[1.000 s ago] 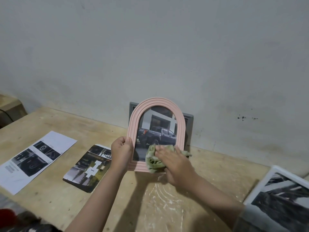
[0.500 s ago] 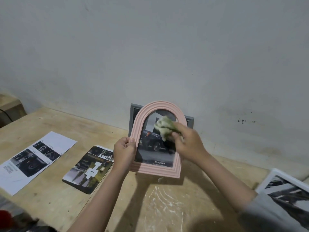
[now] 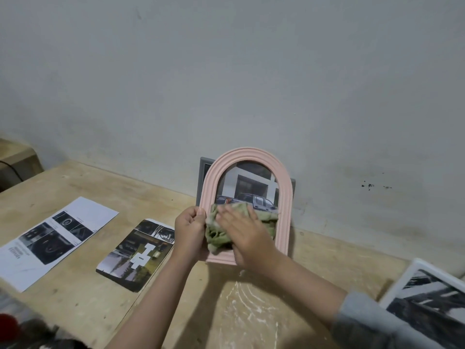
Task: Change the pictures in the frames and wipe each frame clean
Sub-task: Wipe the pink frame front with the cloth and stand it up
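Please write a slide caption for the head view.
Left hand holds the pink arched frame upright while right hand presses a green cloth on its glass.

Workshop: scuffed plywood bench (image 3: 75, 182), bare wall (image 3: 226, 71)

**No legible wording in view**

A printed sheet (image 3: 54, 238) lying at the left of the table (image 3: 251, 311) carries a small block of dark text at its near end, beside black-and-white photos, but the letters are too small and blurred to read. The picture inside the pink arched frame (image 3: 284, 197) shows a vehicle with an orange mark on its side, which cannot be made out as a letter or number.
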`<state>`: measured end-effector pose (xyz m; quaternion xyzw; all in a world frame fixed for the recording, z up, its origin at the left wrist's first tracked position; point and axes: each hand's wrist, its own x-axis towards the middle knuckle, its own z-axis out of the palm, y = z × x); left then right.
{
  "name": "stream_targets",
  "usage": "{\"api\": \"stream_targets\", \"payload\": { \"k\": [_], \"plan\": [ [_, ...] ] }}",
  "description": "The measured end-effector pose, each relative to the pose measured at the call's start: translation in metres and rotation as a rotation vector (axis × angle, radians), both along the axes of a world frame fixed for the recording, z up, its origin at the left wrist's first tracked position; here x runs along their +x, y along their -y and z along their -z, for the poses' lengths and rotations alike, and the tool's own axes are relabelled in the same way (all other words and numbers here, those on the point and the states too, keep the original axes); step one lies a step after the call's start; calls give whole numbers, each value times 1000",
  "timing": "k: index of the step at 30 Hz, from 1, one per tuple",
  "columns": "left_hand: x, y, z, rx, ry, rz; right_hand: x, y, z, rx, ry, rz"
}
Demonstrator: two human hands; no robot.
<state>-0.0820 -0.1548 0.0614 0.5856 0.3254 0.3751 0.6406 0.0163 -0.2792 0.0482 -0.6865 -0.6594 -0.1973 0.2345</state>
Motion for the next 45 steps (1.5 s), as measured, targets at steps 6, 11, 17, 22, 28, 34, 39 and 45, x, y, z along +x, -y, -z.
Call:
{"api": "stream_targets", "payload": {
  "k": [6, 11, 17, 22, 28, 34, 39, 45],
  "plan": [
    [-9, -2, -3, 97, -65, -3, -25, 10, 15, -10, -224, -172],
    [-11, 0, -1, 145, -127, -62, -25, 7, -14, -197, -498, -131],
    [-10, -14, -3, 11, -100, -84, 17, 5, -61, 31, -473, -39],
    [-4, -2, -14, 1, -67, -33, 47, -16, -56, 142, -97, 138],
    [-1, -10, -14, -196, -3, -57, -6, -10, -11, 23, -155, -78],
    [-9, -11, -17, 24, -159, -83, -29, -3, -5, -106, -488, -138],
    [-11, -17, -18, 86, -195, -52, 8, 3, -46, -393, -774, -70],
    [-6, -28, -15, 102, -193, 34, 43, -7, -91, 187, -213, 34]
  ]
}}
